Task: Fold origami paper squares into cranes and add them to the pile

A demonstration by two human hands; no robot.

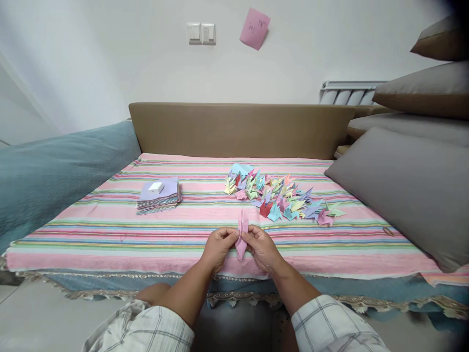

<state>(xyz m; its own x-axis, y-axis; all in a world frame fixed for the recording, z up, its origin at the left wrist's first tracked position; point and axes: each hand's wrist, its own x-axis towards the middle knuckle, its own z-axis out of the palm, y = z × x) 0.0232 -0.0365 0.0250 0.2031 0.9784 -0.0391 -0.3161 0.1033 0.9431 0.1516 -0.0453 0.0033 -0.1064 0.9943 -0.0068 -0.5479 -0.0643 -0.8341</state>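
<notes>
Both hands, left (220, 248) and right (262, 247), pinch a half-folded pink paper (241, 238) between them. Beyond, slightly right, lie many finished paper cranes (282, 195); farther left (apparently unused) sits a paper stack (159, 198).

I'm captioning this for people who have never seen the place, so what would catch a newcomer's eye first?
Probably the bright heap of folded paper cranes on the striped cloth, just right of centre. Next, nearer the wearer, the slim pink folded paper pinched between left hand and right hand. Then the neat paper stack to the left, topped by a small white block.
</notes>
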